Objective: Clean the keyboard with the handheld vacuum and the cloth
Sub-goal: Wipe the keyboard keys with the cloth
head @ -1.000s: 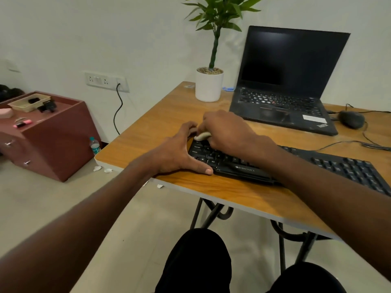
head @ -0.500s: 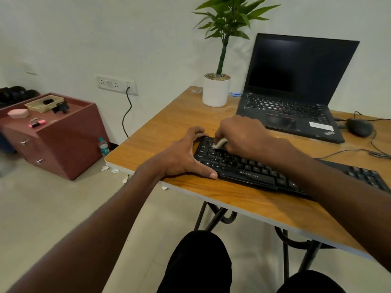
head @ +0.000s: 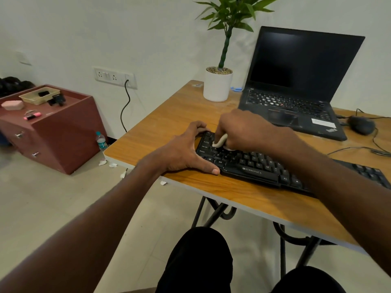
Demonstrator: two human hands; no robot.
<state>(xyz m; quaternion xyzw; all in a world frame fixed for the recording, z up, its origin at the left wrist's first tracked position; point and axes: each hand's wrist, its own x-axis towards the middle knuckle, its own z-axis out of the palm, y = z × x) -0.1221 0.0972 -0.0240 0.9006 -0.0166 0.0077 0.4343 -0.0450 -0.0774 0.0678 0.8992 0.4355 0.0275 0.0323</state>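
A black keyboard (head: 254,168) lies along the front of the wooden table (head: 169,123). My left hand (head: 182,151) spans its left end, thumb along the front edge and fingers curled over the far corner. My right hand (head: 243,129) grips a bunched white cloth (head: 220,141) and presses it on the keys near the keyboard's upper left. Most of the cloth is hidden under the fingers. No handheld vacuum is in view.
An open black laptop (head: 296,81) stands behind the keyboard, with a potted plant (head: 218,83) to its left and a mouse (head: 360,124) with cables to its right. A maroon cabinet (head: 53,132), a water bottle (head: 101,141) and paper scraps are on the floor at left.
My right hand has slid the cloth a little from the keyboard's far left corner onto the keys toward me. My left hand stays at the keyboard's left end. The camera view shifted left.
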